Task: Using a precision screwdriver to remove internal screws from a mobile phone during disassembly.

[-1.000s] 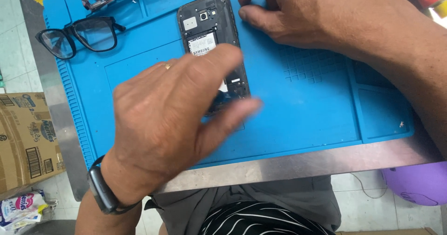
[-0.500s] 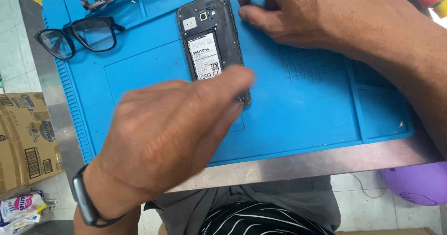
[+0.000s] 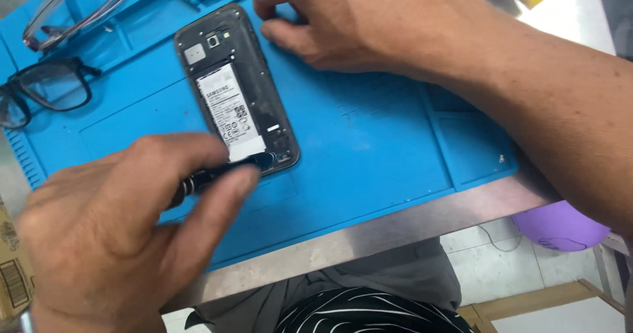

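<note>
Blue mat [image 3: 369, 142] on a steel bench — left hand [image 3: 112, 234] pinching a screwdriver [image 3: 217, 173], right hand [image 3: 343, 23] curled beside the phone [image 3: 237, 89].

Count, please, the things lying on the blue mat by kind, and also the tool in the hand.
Phone with its back cover off: 1
Pairs of glasses: 2, black-framed and thin-framed
Black screwdriver, held in the left hand, tip at the phone's lower end: 1
Total: 4

phone [image 3: 237, 89] on mat [image 3: 369, 142], glasses [image 3: 39, 95] to its left.
</note>
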